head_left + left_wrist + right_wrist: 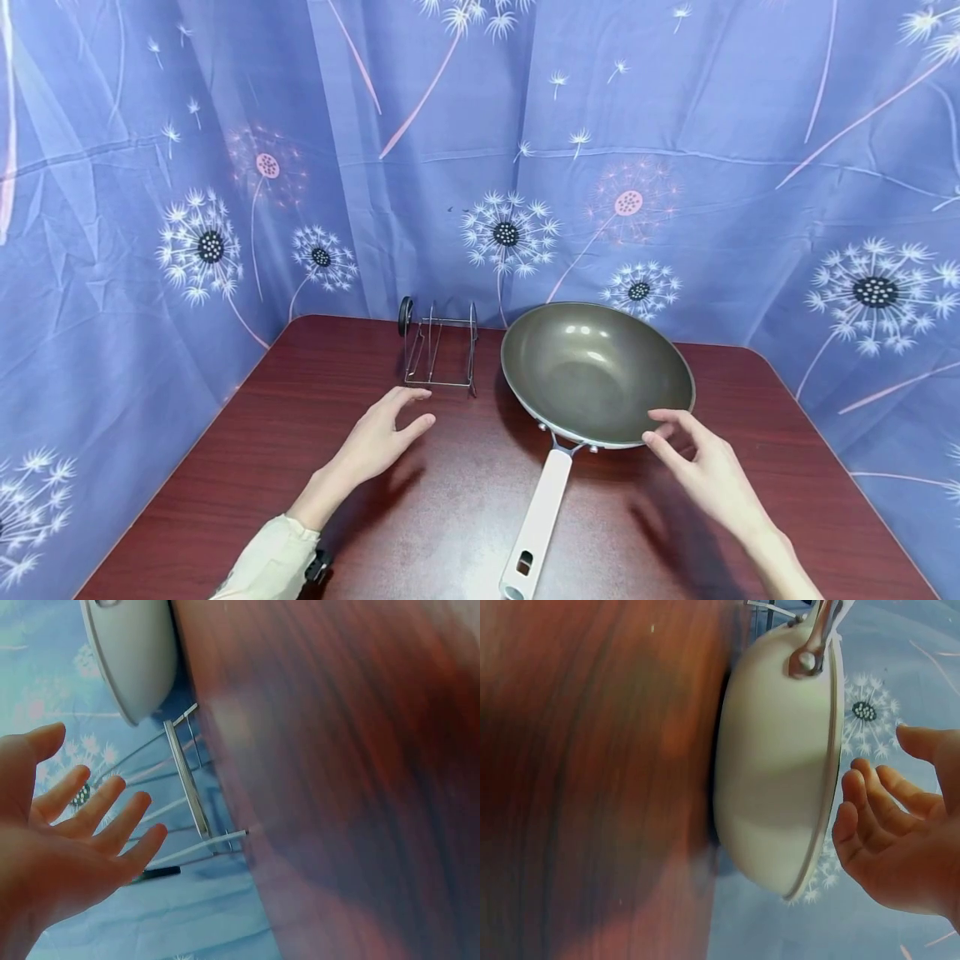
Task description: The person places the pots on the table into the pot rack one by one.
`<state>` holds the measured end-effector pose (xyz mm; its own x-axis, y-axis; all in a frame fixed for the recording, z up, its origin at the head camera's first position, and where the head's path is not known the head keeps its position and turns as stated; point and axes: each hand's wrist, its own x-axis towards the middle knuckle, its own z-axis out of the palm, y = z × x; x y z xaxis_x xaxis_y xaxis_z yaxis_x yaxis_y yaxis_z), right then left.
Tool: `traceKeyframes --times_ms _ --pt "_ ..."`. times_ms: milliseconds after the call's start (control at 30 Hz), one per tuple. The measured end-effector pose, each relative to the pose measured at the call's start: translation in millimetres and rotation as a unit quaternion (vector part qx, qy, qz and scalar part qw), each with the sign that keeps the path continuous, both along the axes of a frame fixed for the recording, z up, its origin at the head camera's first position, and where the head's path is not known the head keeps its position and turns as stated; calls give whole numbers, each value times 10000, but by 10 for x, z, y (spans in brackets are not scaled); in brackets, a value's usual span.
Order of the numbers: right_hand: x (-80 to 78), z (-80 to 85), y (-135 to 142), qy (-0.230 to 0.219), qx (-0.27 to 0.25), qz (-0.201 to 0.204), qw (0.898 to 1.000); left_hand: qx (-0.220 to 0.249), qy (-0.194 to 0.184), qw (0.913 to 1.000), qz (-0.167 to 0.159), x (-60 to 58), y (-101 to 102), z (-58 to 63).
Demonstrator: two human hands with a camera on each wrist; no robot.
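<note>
A deep frying pan (592, 375) with a dark inside and a white handle (540, 525) stands on the table, handle toward me. In the right wrist view its pale outer wall (780, 765) shows. My right hand (705, 467) is at the pan's near right rim, fingers loosely bent, with nothing in its grasp. A small metal wire rack (441, 350) with a black round part (406, 316) stands to the left of the pan. Short of the rack, my left hand (382, 437) hovers with spread, relaxed fingers; it holds nothing, as the left wrist view also shows.
The dark red wooden table (247, 467) has its back edge just behind the rack and pan. A blue curtain (420, 208) with dandelion prints hangs around the back and both sides.
</note>
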<state>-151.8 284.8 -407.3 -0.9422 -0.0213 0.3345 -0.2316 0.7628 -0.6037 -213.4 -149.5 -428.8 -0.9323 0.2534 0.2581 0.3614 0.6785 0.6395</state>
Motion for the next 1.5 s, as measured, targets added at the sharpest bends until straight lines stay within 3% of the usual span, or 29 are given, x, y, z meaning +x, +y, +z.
traceKeyframes --times_ms 367,633,900,1133,1500 --pt "80 18 -199 -348 -526 385 9973 859 -709 9930 -392 167 191 -14" --pt "132 -22 -310 -568 -778 597 9936 1383 -1043 9800 -982 274 349 -40" --pt "197 -48 -432 -836 -1184 781 9864 1581 -1309 9693 -1355 376 478 -40" --pt "226 -88 -533 -1147 -1318 747 9818 1598 -1463 9661 -1406 441 565 -17" --pt "272 -118 -673 -1513 -1711 916 9692 2215 -2068 9367 -1756 587 705 -19"
